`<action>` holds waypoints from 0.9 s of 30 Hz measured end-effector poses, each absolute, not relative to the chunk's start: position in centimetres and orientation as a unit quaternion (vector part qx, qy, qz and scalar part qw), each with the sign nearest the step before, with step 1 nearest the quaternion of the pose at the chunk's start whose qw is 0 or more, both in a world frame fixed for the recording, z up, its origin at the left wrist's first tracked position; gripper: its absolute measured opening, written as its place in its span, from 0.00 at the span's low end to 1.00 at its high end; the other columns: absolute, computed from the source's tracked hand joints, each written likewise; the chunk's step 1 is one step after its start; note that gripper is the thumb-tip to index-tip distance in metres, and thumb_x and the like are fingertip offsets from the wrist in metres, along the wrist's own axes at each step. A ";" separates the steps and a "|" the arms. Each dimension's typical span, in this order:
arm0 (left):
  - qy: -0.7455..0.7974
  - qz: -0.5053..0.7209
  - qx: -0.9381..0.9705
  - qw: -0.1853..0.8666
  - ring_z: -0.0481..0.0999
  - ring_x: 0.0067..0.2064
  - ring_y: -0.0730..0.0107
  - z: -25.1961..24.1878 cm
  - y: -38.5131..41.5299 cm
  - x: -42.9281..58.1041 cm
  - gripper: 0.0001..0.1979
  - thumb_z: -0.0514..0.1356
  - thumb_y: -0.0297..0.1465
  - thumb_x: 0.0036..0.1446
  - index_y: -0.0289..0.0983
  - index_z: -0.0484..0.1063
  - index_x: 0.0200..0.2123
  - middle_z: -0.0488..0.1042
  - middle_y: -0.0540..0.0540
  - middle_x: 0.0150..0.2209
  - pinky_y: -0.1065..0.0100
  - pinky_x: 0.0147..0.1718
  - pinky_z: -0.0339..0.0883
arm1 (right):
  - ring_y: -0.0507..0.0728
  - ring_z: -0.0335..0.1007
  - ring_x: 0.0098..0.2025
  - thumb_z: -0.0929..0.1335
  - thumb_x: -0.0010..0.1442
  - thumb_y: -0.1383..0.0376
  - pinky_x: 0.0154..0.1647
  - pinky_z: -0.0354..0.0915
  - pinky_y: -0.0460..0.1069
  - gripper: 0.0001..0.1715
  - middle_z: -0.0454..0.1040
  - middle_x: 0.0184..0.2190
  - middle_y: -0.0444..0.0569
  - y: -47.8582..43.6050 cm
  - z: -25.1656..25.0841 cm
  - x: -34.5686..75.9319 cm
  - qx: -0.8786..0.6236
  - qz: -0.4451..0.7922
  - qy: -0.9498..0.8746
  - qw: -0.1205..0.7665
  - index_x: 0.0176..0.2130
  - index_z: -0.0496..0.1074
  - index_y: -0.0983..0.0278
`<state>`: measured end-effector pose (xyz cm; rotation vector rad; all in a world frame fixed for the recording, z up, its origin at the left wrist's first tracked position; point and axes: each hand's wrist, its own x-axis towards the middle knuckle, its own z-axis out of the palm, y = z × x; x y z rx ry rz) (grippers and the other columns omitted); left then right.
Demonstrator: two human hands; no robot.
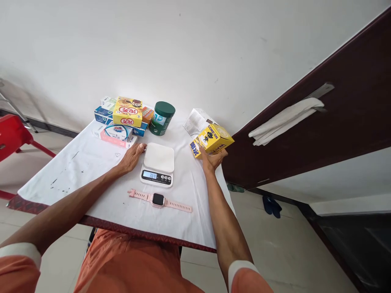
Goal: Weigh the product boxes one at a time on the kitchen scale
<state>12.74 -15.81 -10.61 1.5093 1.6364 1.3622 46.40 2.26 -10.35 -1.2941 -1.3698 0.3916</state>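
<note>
At the table's right side, my right hand (211, 159) is closed around a yellow box (212, 140) printed "COME ON". A white kitchen scale (159, 158) stands in the middle with a bare plate; its lit display seems to read 364. My left hand (133, 158) rests beside the scale's left edge, fingers stretched out and nothing visible in it. In front of the scale lies a pink smartwatch (158, 200) with its strap spread flat. Close beyond my left hand is a pink and white box (114, 135).
Behind, a yellow snack box (128, 112) lies on blue boxes (102, 116) beside a green lidded canister (162, 119). A white box (198, 121) stands behind the held box. The table (100, 191) nears the wall; a red chair (14, 138) is left, a dark door (305, 110) right.
</note>
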 end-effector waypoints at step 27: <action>0.592 0.514 0.563 0.261 0.79 0.49 0.53 -10.9 -15.8 12.9 0.41 0.40 0.65 0.71 0.38 0.78 0.46 0.81 0.39 0.44 0.54 0.53 0.75 | 0.73 0.47 0.79 0.78 0.48 0.34 0.79 0.50 0.69 0.77 0.54 0.73 0.70 3.4 -2.3 27.1 -0.428 0.179 -0.755 0.464 0.75 0.45 0.66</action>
